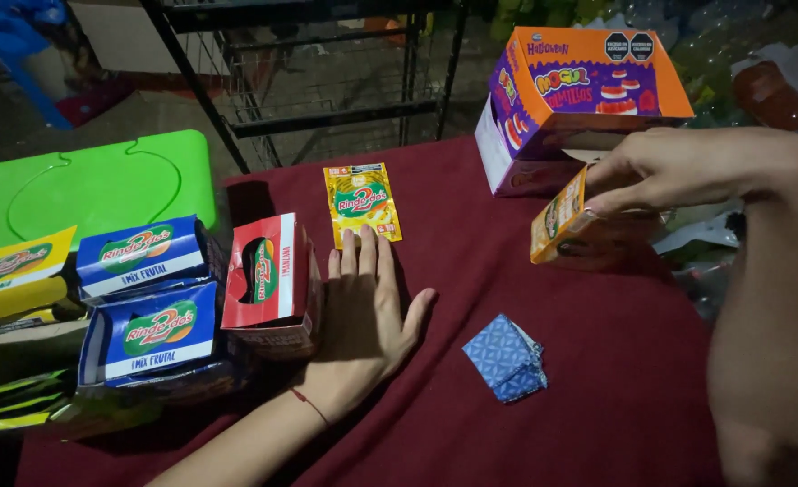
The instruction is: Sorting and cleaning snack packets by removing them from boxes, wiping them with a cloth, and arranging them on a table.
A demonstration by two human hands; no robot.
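A dim room at night, with a bench point(597, 397) draped in dark red cloth and a black wire rack point(327, 81) standing behind it.

Nearest on the cloth lies a small folded blue patterned packet point(505, 358), apart from everything else. The left hand point(363, 311) rests flat beside it, palm down and fingers together, holding nothing; its fingertips reach just short of a yellow sachet point(362, 202) lying face up, and its edge sits right against a red carton point(271, 281) with an oval window.

Left of the red carton, two blue cartons point(146, 298) are stacked, and a yellow carton point(15, 271) lies at the frame edge on top of darker wrappers. A bright green plastic lid point(101, 185) lies behind them.

To the right, the right hand point(678, 171) pinches a small orange carton point(579, 230) at its top corner, fingers closed over it, holding it tilted just above the cloth. Behind it stands a larger orange-and-purple display box point(570, 99), set on its side.

As a judgement: the cartons at left look already grouped, while the sachet, the blue packet and the orange carton in hand are not yet placed with them, so the sorting seems roughly half done.
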